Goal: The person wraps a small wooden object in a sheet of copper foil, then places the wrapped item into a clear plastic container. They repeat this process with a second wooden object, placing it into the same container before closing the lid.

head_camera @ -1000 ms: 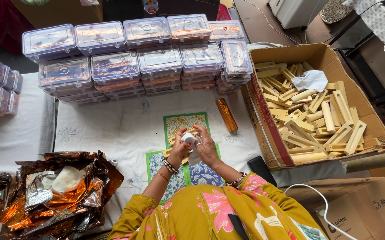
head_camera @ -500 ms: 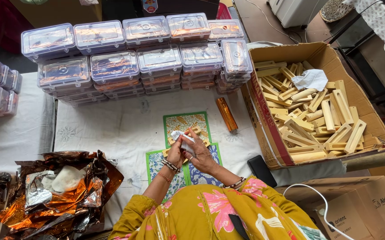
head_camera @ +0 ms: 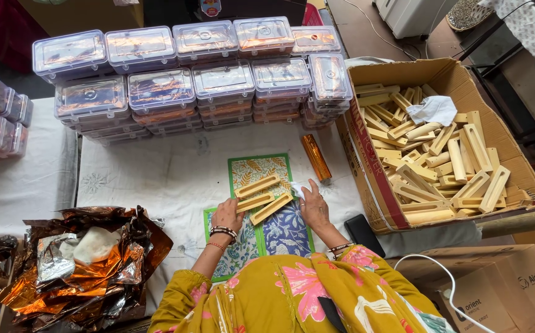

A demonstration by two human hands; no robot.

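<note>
White cloth covers the tabletop (head_camera: 156, 176), and the patterned cards (head_camera: 259, 168) at its near middle serve as the landmark for everything else. Three slotted wooden pieces (head_camera: 264, 197) lie side by side on those cards, slanted, close together and no longer in anyone's grip. The left hand (head_camera: 227, 215) rests at the left end of the pieces with its fingers loosely curled and touching the nearest one, holding nothing that I can make out. The right hand (head_camera: 314, 206) lies flat just right of the pieces, fingers spread over a small white cloth (head_camera: 296, 188) pressed to the tabletop. Beyond the cards stand stacks of lidded clear plastic boxes (head_camera: 218, 77), many already filled with something orange-gold. Right of the cards lies a foil-wrapped stick (head_camera: 315, 158), and past it an open cardboard carton (head_camera: 372, 166) holds a large heap of bare wooden pieces (head_camera: 440, 160) with a white rag (head_camera: 431, 110) on top. Left of the cards sits a pile of crumpled copper foil (head_camera: 82, 265). Judging by this, the three pieces look wiped and laid out, one stick is wrapped, and most of the carton remains to be handled.
</note>
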